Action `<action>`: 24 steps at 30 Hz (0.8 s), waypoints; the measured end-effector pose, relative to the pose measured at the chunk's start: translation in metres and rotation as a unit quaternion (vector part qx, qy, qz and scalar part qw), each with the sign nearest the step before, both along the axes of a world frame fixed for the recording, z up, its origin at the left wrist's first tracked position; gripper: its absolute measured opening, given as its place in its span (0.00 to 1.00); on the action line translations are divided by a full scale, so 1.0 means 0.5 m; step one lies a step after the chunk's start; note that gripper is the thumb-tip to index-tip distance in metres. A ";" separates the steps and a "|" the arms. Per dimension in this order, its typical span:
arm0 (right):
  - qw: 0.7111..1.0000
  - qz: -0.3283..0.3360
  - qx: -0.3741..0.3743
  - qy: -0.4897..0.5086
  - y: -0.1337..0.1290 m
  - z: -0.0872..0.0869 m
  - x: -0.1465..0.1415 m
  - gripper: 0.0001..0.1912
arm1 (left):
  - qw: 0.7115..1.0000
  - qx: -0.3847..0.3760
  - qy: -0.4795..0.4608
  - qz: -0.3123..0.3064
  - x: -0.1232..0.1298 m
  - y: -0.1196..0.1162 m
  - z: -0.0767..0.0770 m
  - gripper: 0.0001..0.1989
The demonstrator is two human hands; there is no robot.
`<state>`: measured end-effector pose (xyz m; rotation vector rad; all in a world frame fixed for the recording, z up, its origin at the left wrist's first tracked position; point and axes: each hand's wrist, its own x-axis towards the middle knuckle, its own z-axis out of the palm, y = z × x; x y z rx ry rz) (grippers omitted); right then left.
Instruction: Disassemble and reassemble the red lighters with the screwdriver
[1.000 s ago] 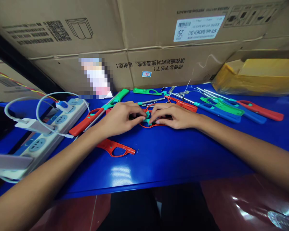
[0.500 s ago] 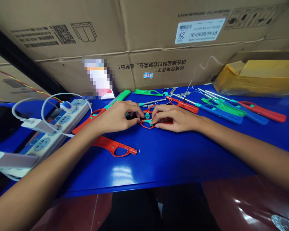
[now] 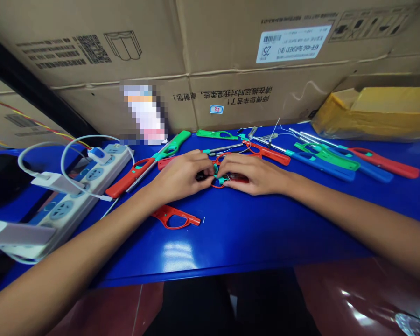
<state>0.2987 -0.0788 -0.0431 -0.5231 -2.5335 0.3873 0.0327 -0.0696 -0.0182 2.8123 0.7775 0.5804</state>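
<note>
At the middle of the blue table, my left hand (image 3: 184,175) and my right hand (image 3: 254,175) meet fingertip to fingertip over an opened red stick lighter (image 3: 238,178). A teal trigger piece (image 3: 220,179) shows between them. My right fingers are closed around the lighter's red body. The left thumb and forefinger pinch at the trigger area, where any small part is hidden. Nearer the table's front edge, a loose red half-shell (image 3: 178,218) lies partly under my left forearm, beside a tiny metal pin (image 3: 203,220).
Assembled red, green and blue stick lighters (image 3: 327,163) lie at right. A red-and-green lighter (image 3: 131,177) and a white power strip (image 3: 59,205) with cables are at left. A green half-shell (image 3: 217,134) lies before the large carton (image 3: 224,60). A taped yellow box (image 3: 385,112) stands back right.
My left hand has moved slightly right and closer to my right hand at the trigger area. Its forearm now covers more of the loose red half-shell. My right hand has barely moved.
</note>
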 end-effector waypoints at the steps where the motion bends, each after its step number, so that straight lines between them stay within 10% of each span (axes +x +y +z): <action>1: 1.000 -0.001 0.001 0.005 0.001 -0.002 0.000 0.09 | 1.000 0.002 -0.006 0.004 0.003 -0.002 -0.003 0.05; 24: 0.989 0.018 -0.126 0.072 0.025 -0.011 0.001 0.04 | 0.996 -0.029 -0.052 0.061 0.025 -0.022 -0.013 0.06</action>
